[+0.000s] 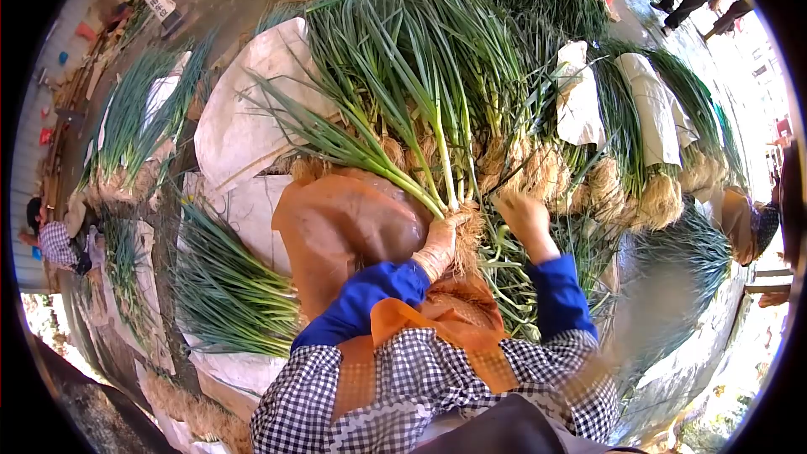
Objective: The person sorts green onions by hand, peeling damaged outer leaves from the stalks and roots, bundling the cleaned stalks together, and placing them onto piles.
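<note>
In the centre, my left hand (440,245) is closed round the lower stalks of a few green onions (444,155), whose leaves fan upward and to the left. Their pale roots (469,244) hang beside that hand, over my orange apron (345,219). To the right of these roots is my right hand (525,217), fingers curled, near the root ends of the large pile; whether it pinches anything is hidden. Behind both hands lies the big pile of green onions (403,42), with its straw-coloured roots (538,172) toward me.
A bundle of green onions (227,277) lies at lower left. More bundles with white sacks (651,109) stand at right, and a white sack (261,105) lies upper left. A person (59,240) crouches at far left; another person (748,223) is at far right.
</note>
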The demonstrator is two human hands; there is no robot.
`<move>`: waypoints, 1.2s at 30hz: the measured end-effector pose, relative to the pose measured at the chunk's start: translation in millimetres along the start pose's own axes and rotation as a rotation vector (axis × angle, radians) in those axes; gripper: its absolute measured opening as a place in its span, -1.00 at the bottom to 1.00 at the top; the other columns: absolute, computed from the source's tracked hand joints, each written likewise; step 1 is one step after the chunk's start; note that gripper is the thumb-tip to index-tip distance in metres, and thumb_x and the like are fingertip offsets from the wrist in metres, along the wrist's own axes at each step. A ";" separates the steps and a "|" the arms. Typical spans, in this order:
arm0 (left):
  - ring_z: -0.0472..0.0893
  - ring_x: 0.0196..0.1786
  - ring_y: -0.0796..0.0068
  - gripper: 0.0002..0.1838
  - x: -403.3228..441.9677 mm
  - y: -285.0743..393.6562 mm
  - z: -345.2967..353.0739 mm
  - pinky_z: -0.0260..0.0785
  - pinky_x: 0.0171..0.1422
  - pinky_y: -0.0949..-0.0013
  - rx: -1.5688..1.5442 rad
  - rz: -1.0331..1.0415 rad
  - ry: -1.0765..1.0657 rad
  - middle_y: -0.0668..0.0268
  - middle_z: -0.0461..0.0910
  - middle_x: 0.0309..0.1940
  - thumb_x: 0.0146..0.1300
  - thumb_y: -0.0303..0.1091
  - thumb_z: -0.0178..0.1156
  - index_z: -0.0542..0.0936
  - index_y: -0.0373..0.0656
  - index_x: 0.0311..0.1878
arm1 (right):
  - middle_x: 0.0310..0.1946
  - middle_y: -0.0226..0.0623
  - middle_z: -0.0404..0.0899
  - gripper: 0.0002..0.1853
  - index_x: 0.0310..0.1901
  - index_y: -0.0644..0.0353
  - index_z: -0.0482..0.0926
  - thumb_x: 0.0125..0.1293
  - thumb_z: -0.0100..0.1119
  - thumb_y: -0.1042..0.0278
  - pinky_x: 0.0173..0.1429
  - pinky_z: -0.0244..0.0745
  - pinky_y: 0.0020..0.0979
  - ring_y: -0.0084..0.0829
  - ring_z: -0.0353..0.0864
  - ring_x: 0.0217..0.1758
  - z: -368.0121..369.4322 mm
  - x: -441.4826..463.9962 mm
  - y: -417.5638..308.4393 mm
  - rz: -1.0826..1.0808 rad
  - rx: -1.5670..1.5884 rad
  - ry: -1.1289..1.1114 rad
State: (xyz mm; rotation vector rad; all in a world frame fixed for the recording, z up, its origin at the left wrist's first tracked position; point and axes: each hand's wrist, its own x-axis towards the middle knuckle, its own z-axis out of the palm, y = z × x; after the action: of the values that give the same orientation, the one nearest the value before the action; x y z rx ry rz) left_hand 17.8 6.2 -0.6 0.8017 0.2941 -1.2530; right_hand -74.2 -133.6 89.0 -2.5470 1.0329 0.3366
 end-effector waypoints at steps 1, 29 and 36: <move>0.58 -0.31 0.41 -0.79 4.9 -3.7 -0.9 0.48 -0.20 0.44 -0.013 0.073 -0.059 0.28 0.58 -0.31 0.13 -0.57 0.10 0.53 -0.29 -0.13 | -0.39 -0.16 0.61 -0.54 -0.27 0.13 0.51 0.23 0.01 -0.18 -0.30 0.50 -0.28 -0.27 0.64 -0.30 -4.0 19.8 -22.5 -0.134 0.069 0.166; 0.59 -0.36 0.34 -0.82 44.2 -23.8 -36.7 0.53 -0.37 0.33 0.169 0.287 0.116 0.24 0.56 -0.34 0.12 -0.56 0.12 0.51 -0.22 -0.18 | -0.42 -0.12 0.56 -0.52 -0.25 0.18 0.46 0.24 -0.02 -0.17 -0.24 0.48 -0.25 -0.16 0.59 -0.33 46.4 75.3 -33.9 -0.147 -0.009 0.166; 0.58 -0.36 0.38 -0.87 32.9 -12.2 -36.9 0.49 -0.31 0.43 -0.017 0.133 0.048 0.24 0.57 -0.39 0.14 -0.57 0.09 0.54 -0.26 -0.22 | -0.77 -0.35 0.39 -0.59 -0.60 0.18 0.44 0.31 0.02 0.07 -0.61 0.27 -0.31 -0.43 0.28 -0.74 39.6 -10.9 -21.0 -0.431 0.301 0.138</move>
State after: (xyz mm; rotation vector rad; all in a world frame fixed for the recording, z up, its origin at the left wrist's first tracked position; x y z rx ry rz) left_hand 25.2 6.3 -50.9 0.8242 0.2847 -1.1065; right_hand -70.2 -96.2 62.3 -2.4504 0.5045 -0.1065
